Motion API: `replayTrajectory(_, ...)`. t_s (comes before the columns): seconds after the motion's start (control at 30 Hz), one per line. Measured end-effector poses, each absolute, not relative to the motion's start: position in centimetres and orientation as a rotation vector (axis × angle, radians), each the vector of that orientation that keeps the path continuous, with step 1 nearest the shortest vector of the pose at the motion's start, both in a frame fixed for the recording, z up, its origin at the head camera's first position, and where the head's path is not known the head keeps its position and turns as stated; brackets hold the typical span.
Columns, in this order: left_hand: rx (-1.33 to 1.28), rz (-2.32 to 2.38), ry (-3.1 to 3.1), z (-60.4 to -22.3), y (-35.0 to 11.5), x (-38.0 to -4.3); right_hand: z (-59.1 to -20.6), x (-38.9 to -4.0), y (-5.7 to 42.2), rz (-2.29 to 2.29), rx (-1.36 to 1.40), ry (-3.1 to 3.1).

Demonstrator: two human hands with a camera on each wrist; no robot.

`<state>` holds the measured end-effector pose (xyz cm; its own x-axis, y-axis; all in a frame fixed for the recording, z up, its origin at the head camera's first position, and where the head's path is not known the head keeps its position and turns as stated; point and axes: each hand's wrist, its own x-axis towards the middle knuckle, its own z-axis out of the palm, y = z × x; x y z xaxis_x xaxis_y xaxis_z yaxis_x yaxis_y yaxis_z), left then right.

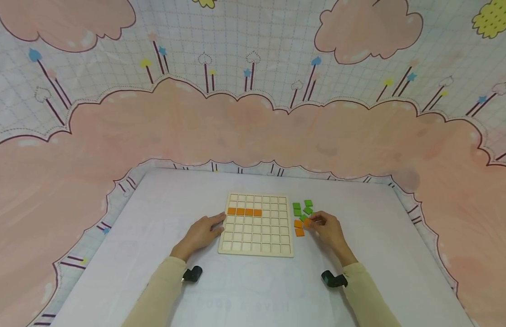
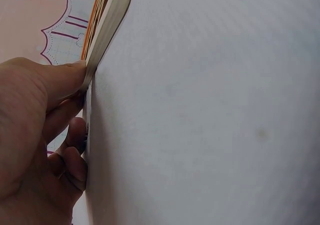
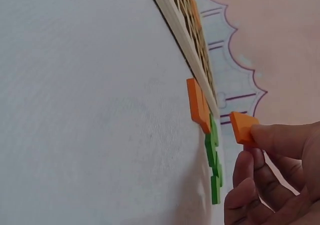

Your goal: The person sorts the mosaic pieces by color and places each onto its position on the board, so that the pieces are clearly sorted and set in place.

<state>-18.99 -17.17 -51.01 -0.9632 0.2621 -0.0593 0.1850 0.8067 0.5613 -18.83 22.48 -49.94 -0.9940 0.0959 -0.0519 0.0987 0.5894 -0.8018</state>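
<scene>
A pale wooden grid board (image 1: pixel 256 250) lies flat on the table, with a row of several orange tiles (image 1: pixel 240 212) set in its cells from the left side. My left hand (image 1: pixel 200 234) touches the board's left edge with its thumb and fingertips; in the left wrist view the thumb rests against the rim. To the right of the board, my right hand (image 1: pixel 328 229) pinches an orange square tile (image 3: pixel 243 127) between thumb and fingers. The right wrist view shows this tile held up off the table. Two loose orange tiles (image 1: pixel 299 232) lie beside the board's right edge.
Several green tiles (image 1: pixel 297 212) lie loose right of the board, just beyond the orange ones. A white surface (image 1: pixel 163 195) covers the table, and a patterned cloth (image 1: pixel 253 131) with pink cloud shapes hangs behind and around it. Small black devices (image 1: pixel 333 279) sit at both wrists.
</scene>
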Motion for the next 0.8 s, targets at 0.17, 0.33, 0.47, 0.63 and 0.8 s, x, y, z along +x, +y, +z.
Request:
replayTrajectory(0.17,0.349,0.854,2.868,-51.1,-17.1,-19.1,-49.6,-18.9,22.0,-1.466,0.175,2.761)
replayTrajectory(0.33,0.337,0.852,2.869,-51.0,-17.0,-19.0,-49.4,-19.1,21.4,-1.506,0.182,2.731)
replayTrajectory(0.47,0.335,0.857,2.860,-50.9,-17.0,-19.0,-49.5,-19.3,21.0,-1.524,0.177,2.732)
replayTrajectory(0.63,0.336,0.846,2.851,-50.9,-17.0,-19.0,-49.4,-19.5,20.4,-1.561,0.170,2.716)
replayTrajectory(0.8,0.331,0.844,2.846,-50.9,-17.0,-19.1,-49.3,-19.8,19.8,-1.583,0.163,2.691)
